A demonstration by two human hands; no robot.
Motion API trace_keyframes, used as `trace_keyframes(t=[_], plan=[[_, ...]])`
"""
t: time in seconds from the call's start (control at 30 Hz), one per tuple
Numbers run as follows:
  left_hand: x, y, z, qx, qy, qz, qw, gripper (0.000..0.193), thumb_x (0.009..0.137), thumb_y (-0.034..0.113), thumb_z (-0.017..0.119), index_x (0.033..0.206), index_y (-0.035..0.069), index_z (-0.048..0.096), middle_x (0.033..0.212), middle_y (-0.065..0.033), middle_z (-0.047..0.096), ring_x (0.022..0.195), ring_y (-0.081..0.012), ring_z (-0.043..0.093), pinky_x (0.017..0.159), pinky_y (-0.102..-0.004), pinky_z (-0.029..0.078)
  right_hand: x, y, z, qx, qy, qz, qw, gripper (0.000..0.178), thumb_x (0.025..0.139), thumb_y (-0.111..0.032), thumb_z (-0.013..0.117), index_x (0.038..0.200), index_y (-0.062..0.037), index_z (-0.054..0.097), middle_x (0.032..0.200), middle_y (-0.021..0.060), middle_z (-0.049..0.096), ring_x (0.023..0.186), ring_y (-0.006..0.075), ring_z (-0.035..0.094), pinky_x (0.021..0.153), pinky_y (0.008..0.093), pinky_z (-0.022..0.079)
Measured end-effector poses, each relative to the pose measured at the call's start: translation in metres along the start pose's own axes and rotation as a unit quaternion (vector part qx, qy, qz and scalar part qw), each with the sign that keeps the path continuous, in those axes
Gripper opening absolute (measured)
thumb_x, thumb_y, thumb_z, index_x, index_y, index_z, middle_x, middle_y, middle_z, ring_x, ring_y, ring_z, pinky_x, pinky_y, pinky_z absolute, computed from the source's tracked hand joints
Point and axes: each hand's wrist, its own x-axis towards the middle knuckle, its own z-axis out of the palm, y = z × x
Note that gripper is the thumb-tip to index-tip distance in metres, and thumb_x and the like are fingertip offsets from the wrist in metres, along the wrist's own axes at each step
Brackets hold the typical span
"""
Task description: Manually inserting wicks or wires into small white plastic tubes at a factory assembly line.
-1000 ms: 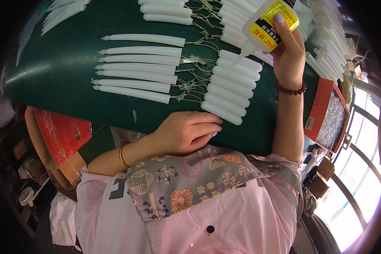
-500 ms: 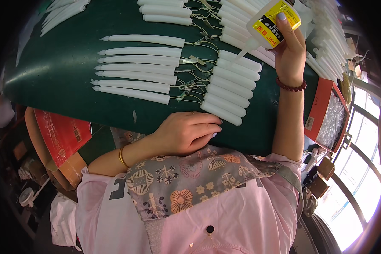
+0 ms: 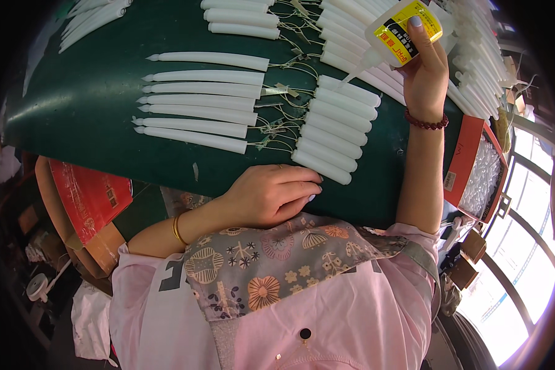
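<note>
My right hand [image 3: 427, 74] grips the glue bottle [image 3: 396, 34], nozzle over the white tubes [image 3: 333, 139] on the green bench [image 3: 105, 105], left hand [image 3: 268, 194] loosely curled and empty at the edge; a stray drip could bond neighbouring tubes.

Glue bottle [image 3: 396, 34] – translucent, yellow-and-black label with a red patch – is sitting in the right hand [image 3: 427, 74] at the top, nozzle pointing lower left. Red box [image 3: 480, 169] with a small white label is lying at the table's right edge. Red printed carton [image 3: 91, 196] is standing lower left.
</note>
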Motion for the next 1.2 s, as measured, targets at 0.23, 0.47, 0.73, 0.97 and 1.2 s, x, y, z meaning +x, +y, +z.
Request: trace_keyframes(t=[0.23, 0.47, 0.73, 0.97, 1.2], plan=[[0.0, 0.001, -0.001, 0.007, -0.012, -0.008, 1.0, 0.022, 0.087, 0.005, 0.075, 0.11, 0.008, 0.076, 0.118, -0.0056, 0.075, 0.093, -0.0232, 0.074, 0.078, -0.0342, 0.061, -0.001, -0.009, 0.001, -0.022, 0.001, -0.025, 0.999, 0.036, 0.104, -0.033, 0.063, 0.113, 0.0014, 0.069, 0.101, 0.0115, 0.073, 0.08, 0.0157, 0.07, 0.064, 0.0283, 0.054], [0.002, 0.001, -0.001, 0.004, -0.01, -0.004, 1.0, 0.023, 0.087, 0.004, 0.075, 0.11, 0.008, 0.076, 0.118, -0.0058, 0.075, 0.093, -0.0231, 0.074, 0.077, -0.0341, 0.061, 0.008, 0.009, -0.009, -0.015, 0.033, -0.033, 0.999, 0.031, 0.103, -0.026, 0.062, 0.113, 0.002, 0.07, 0.097, 0.0115, 0.071, 0.076, 0.0168, 0.067, 0.068, 0.033, 0.057], [0.001, 0.002, -0.001, 0.006, -0.008, -0.001, 1.0, 0.023, 0.087, 0.005, 0.075, 0.11, 0.008, 0.076, 0.119, -0.0058, 0.075, 0.093, -0.0231, 0.074, 0.077, -0.0338, 0.06, 0.011, 0.0, -0.011, 0.01, 0.036, -0.039, 0.999, 0.042, 0.103, -0.04, 0.067, 0.119, -0.0003, 0.068, 0.1, 0.0102, 0.076, 0.081, 0.014, 0.072, 0.058, 0.024, 0.05], [0.0, 0.002, 0.001, 0.003, -0.004, 0.0, 1.0, 0.022, 0.087, 0.005, 0.075, 0.109, 0.008, 0.076, 0.119, -0.0058, 0.074, 0.093, -0.023, 0.074, 0.077, -0.0337, 0.06, 0.013, 0.007, -0.015, 0.009, 0.04, -0.031, 0.999, 0.04, 0.103, -0.038, 0.067, 0.121, -0.0019, 0.067, 0.1, 0.0103, 0.076, 0.081, 0.0153, 0.073, 0.059, 0.0254, 0.052], [0.001, 0.0, 0.0, 0.001, 0.0, 0.004, 1.0, 0.02, 0.089, 0.008, 0.075, 0.109, 0.007, 0.076, 0.118, -0.0061, 0.074, 0.093, -0.0242, 0.074, 0.077, -0.035, 0.06, 0.022, 0.009, -0.026, 0.037, 0.053, -0.025, 0.998, 0.041, 0.104, -0.038, 0.066, 0.123, -0.0014, 0.065, 0.101, 0.0102, 0.076, 0.083, 0.017, 0.074, 0.06, 0.0265, 0.052]])
